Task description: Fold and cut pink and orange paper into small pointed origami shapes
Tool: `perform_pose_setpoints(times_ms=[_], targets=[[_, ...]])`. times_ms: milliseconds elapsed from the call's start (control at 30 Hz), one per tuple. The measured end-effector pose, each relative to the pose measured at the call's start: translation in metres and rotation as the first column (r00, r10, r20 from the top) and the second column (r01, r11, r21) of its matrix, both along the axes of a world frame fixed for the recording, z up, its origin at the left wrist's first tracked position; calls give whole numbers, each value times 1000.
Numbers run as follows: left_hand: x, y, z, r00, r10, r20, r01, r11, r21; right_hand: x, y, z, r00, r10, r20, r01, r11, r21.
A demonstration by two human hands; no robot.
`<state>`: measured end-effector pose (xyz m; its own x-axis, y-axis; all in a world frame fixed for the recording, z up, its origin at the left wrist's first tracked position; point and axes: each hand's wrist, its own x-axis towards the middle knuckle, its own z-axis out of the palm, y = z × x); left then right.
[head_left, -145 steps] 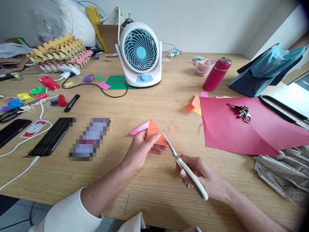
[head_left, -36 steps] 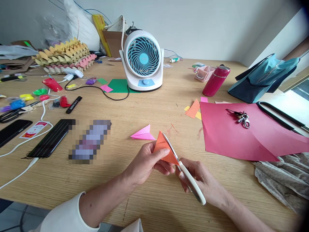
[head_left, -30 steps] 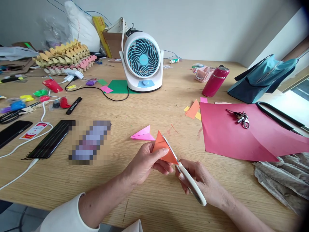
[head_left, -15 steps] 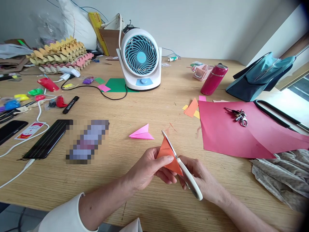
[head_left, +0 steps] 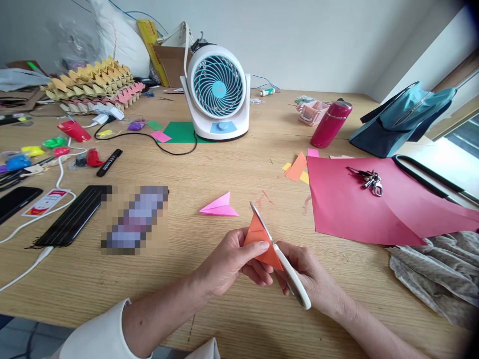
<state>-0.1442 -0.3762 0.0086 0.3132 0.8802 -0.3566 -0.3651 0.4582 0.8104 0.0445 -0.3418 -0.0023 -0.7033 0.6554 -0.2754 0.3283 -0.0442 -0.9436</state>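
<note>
Between thumb and fingers, my left hand pinches an orange folded paper, its tip pointing away from me. My right hand is closed round the white handle of the scissors. Their blade lies along the right edge of the orange paper; the lower blade is mostly hidden. A pink folded paper rests on the table just beyond my left hand. Farther off to the right lie an orange paper triangle and small yellow scraps.
A white and blue fan stands at the back. On the right are a red paper sheet with keys on it, a magenta bottle and a teal bag. Phones, a marker and cables occupy the left.
The scissors' handle has moved slightly left, closer to the orange paper, as my right hand closes a little. My left hand and the paper stay nearly still.
</note>
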Motion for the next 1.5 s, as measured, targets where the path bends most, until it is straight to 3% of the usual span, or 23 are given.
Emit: perform_pose_setpoints(times_ms=[200, 267, 333, 367, 433, 500, 567, 633, 700, 800, 867, 933, 967, 1000, 1067, 1100, 1167, 1333, 1500], targets=[[-1, 1, -1, 1000, -5, -24, 6, 999, 41, 3, 6, -1, 996, -77, 39, 73, 994, 82], [-2, 2, -1, 998, 15, -62, -11, 998, 58, 11, 15, -1, 986, -141, 86, 122, 974, 193], [-2, 3, -2, 992, 37, -119, -28, 996, 84, 24, 29, -1, 950, -242, 196, 156, 914, 374], [-3, 4, -3, 987, 48, -151, -32, 994, 103, 33, 38, -1, 908, -325, 266, 162, 854, 494], [-3, 6, -5, 973, 69, -221, -38, 989, 145, 52, 57, -2, 741, -547, 390, 146, 697, 702], [-5, 9, -8, 947, 95, -306, -40, 982, 183, 74, 74, -3, 610, -661, 437, 80, 600, 796], [-7, 11, -11, 908, 128, -400, -39, 974, 223, 94, 89, -5, 512, -724, 462, 28, 551, 834], [-11, 14, -15, 864, 162, -476, -35, 964, 265, 112, 100, -7, 414, -768, 489, 5, 539, 842], [-14, 18, -17, 834, 186, -520, -25, 954, 300, 125, 106, -8, 365, -784, 502, 7, 541, 841], [-17, 22, -20, 810, 186, -556, -9, 952, 305, 132, 109, -9, 328, -799, 504, 49, 547, 835], [-17, 23, -22, 801, 188, -568, -2, 950, 312, 126, 106, -8, 339, -839, 426, 78, 476, 876], [-16, 24, -23, 813, 187, -551, 12, 941, 338, 110, 98, -8, 454, -855, 250, 158, 353, 922], [-15, 23, -24, 826, 175, -536, 26, 938, 346, 98, 91, -7, 559, -816, 145, 240, 327, 914], [-14, 22, -25, 838, 153, -525, 46, 937, 346, 85, 83, -7, 679, -732, 65, 329, 382, 864], [-12, 20, -27, 834, 87, -544, 110, 941, 319, 56, 64, -7, 879, -476, -25, 390, 687, 613], [-11, 19, -27, 816, 55, -575, 149, 941, 302, 42, 55, -7, 933, -353, -71, 344, 814, 468], [-9, 16, -27, 773, 9, -634, 219, 935, 280, 20, 39, -9, 973, -188, -136, 218, 939, 265], [-5, 15, -23, 757, -17, -653, 267, 921, 285, 2, 23, -21, 979, -147, -143, 168, 975, 148], [-9, 19, -23, 748, 111, -654, 185, 911, 367, 5, 27, -29, 954, -176, -242, 188, 982, 26]])
